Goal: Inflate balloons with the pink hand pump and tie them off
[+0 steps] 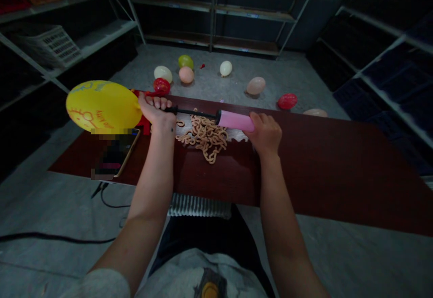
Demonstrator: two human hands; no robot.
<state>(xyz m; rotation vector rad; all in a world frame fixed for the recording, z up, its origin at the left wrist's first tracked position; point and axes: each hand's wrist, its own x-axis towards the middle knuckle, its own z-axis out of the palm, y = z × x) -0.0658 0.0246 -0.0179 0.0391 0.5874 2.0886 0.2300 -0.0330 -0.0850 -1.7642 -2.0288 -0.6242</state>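
Note:
A large inflated yellow balloon point(103, 105) with printed drawings points left from my left hand point(154, 108). That hand is closed round the balloon's neck and the black end of a hand pump. The pump's black rod runs rightward into its pink barrel point(233, 120). My right hand point(267, 131) is wrapped round the barrel's right end. Beneath the pump, a heap of tan, twisted strands point(208, 136) lies on the dark red table point(321, 162), partly over a whitish ribbed piece. Red items are partly hidden behind my left hand.
A phone point(126, 153), partly pixelated, lies at the table's left. Several balloons, including a white one point(226, 68) and a red one point(287, 101), rest on the floor beyond. Shelves point(250, 14) stand around. A black cable point(57, 237) runs along the floor at left.

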